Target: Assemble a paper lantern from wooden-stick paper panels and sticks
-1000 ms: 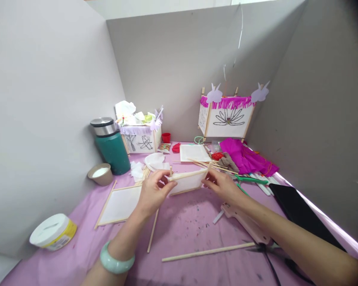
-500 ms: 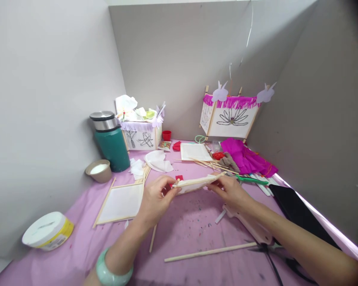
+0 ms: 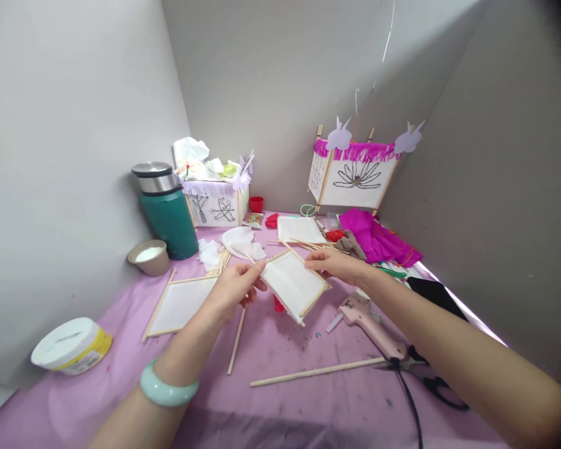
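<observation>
A small white panel framed with thin wooden sticks is held up over the table, its face tilted towards me. My left hand pinches its left corner between thumb and fingers. At the upper right edge, my right hand grips the same frame. A larger white framed panel lies flat to the left, partly behind my left forearm. Below my right forearm rests a pink glue gun, with scissors beside it. One loose stick lies nearer to me.
A green bottle, a bowl and a white tub stand left. Two decorated lanterns, one white and lilac, one with magenta fringe, are at the back. Magenta paper lies right.
The held panel has turned from nearly edge-on to showing its white face, tilted with one corner down. My view has shifted slightly, and more of the glue gun shows.
</observation>
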`<move>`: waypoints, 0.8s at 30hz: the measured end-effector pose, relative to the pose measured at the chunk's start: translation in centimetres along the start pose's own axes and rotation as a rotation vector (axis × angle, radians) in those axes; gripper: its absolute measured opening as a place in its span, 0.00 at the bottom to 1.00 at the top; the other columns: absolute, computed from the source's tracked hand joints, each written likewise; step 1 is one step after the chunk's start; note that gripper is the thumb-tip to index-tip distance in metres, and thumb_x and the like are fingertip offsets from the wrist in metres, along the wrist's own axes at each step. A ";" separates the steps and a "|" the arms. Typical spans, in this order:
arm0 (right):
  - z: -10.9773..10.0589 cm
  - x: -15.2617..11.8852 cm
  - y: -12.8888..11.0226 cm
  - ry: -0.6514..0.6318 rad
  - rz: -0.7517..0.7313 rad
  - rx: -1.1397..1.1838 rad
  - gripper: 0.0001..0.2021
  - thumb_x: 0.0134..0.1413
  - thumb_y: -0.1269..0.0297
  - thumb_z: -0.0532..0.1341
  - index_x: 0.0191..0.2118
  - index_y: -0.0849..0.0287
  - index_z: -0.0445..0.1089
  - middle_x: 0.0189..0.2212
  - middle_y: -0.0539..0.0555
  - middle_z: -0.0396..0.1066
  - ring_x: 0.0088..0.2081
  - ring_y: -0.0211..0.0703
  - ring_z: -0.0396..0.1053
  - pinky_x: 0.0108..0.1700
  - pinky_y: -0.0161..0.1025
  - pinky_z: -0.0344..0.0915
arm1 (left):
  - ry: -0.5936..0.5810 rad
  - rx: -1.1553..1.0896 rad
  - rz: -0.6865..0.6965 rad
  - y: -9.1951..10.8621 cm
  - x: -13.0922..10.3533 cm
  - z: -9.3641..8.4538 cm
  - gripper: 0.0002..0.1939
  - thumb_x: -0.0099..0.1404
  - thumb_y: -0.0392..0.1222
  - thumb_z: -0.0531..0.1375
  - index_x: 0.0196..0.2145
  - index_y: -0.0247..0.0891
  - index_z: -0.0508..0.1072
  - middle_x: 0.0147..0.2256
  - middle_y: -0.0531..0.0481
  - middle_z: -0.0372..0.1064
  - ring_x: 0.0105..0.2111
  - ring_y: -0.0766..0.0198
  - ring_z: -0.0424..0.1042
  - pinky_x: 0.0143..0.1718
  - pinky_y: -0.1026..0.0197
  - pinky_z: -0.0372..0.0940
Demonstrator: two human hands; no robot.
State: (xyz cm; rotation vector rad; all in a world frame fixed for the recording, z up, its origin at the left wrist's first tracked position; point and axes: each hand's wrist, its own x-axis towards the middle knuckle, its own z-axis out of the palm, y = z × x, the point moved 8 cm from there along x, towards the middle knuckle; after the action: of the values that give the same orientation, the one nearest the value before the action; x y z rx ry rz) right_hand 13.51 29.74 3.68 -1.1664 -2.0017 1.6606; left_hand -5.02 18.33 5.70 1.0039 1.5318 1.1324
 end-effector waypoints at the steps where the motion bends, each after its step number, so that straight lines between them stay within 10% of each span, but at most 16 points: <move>1: 0.3 0.2 0.4 -0.041 0.049 0.010 0.11 0.43 0.59 0.66 0.29 0.61 0.68 0.21 0.46 0.65 0.24 0.33 0.62 0.26 0.31 0.59 | -0.010 -0.009 -0.031 -0.4 -0.1 0.0 0.23 0.54 0.60 0.60 0.26 0.34 0.66 0.22 0.50 0.71 0.13 0.74 0.59 0.13 0.70 0.49; 14: 1.6 1.9 1.4 -0.274 0.134 -0.133 0.10 0.45 0.59 0.65 0.30 0.61 0.69 0.25 0.49 0.71 0.26 0.34 0.67 0.28 0.31 0.63 | -0.117 -0.131 -0.203 -3.3 -1.1 0.2 0.20 0.54 0.55 0.61 0.30 0.32 0.70 0.20 0.51 0.71 0.13 0.73 0.62 0.13 0.69 0.52; 24: 2.2 3.5 -1.3 -0.352 -0.124 -0.589 0.08 0.45 0.66 0.63 0.33 0.63 0.74 0.29 0.50 0.72 0.29 0.35 0.63 0.30 0.31 0.57 | -0.297 0.457 -0.204 -4.7 -6.7 1.5 0.28 0.56 0.65 0.53 0.26 0.34 0.71 0.22 0.48 0.71 0.11 0.71 0.59 0.13 0.67 0.50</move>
State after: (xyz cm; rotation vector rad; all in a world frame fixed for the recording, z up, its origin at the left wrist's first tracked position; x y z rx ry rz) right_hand 9.28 30.78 3.29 -0.9215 -2.8499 1.3187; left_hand -2.53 11.13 2.35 1.2211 1.6354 0.4706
